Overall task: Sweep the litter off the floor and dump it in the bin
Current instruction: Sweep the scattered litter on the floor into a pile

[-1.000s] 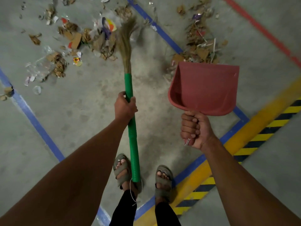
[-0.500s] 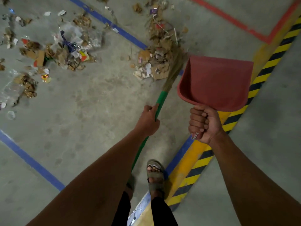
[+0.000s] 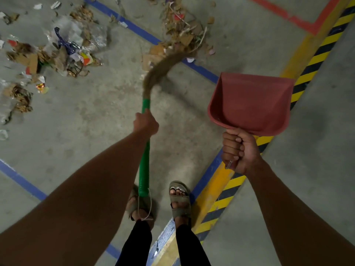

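Note:
My left hand [image 3: 145,122] grips the green handle of a grass broom [image 3: 144,166]. Its brown bristles [image 3: 163,67] bend to the right against a heap of cardboard scraps and litter [image 3: 182,33] on the blue floor line. My right hand [image 3: 238,151] grips the handle of a red dustpan [image 3: 251,104], held in the air with its empty scoop facing up, to the right of the broom. A second, wider spread of litter [image 3: 57,52] with plastic wrap and paper lies at the upper left. No bin is in view.
The floor is grey concrete with blue tape lines [image 3: 23,182], a yellow and black hazard stripe [image 3: 307,72] running up the right, and a red line [image 3: 307,24] at the top right. My sandalled feet [image 3: 179,198] stand at the bottom centre.
The broom swung from the left litter across to the right heap, and its bristles now bend against it. The dustpan stayed raised in my right hand as the view shifted.

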Action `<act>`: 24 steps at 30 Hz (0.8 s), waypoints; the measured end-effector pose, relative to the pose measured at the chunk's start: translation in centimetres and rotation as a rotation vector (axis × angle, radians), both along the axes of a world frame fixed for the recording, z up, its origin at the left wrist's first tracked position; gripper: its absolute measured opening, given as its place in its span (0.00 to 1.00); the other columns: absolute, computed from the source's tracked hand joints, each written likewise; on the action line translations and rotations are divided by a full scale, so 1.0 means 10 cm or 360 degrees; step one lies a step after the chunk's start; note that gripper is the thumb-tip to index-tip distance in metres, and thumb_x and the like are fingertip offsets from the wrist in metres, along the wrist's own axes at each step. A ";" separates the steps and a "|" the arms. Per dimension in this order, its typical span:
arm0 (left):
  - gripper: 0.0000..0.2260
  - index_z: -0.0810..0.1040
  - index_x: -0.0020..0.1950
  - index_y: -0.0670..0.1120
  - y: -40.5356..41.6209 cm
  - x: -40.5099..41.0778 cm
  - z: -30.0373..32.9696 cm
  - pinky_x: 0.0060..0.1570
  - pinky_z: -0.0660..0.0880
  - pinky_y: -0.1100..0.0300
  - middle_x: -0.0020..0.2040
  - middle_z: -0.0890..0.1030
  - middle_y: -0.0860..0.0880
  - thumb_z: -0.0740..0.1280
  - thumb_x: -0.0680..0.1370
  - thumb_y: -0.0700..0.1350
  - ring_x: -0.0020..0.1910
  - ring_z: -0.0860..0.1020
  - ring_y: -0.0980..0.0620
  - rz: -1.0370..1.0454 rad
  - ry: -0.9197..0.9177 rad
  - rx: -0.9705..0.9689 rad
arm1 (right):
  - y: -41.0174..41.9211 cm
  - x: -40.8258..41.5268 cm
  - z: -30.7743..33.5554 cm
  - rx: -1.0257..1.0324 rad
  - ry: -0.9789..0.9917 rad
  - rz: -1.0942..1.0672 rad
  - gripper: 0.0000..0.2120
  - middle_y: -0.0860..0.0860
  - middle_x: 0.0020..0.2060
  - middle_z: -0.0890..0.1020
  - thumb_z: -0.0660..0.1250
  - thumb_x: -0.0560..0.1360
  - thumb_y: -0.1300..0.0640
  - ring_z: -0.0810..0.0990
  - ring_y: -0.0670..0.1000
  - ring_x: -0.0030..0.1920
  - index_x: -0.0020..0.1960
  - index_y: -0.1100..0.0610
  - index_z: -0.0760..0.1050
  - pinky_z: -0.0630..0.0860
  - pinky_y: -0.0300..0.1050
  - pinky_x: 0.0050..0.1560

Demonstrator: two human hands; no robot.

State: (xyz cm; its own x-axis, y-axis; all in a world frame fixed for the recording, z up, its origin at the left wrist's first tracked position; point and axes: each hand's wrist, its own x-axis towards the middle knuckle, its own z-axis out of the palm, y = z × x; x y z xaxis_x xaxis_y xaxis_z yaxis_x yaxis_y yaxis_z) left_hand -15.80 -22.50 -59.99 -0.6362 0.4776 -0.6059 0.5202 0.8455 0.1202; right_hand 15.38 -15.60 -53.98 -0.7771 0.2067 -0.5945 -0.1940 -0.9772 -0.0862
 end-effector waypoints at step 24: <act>0.32 0.53 0.84 0.51 -0.07 0.26 -0.16 0.50 0.83 0.43 0.69 0.66 0.42 0.62 0.81 0.43 0.51 0.79 0.40 -0.0623 -0.0231 0.0096 | 0.20 -0.69 0.11 -0.0028 0.0103 0.0146 0.17 0.43 0.19 0.58 0.57 0.80 0.55 0.56 0.45 0.18 0.33 0.49 0.60 0.60 0.38 0.21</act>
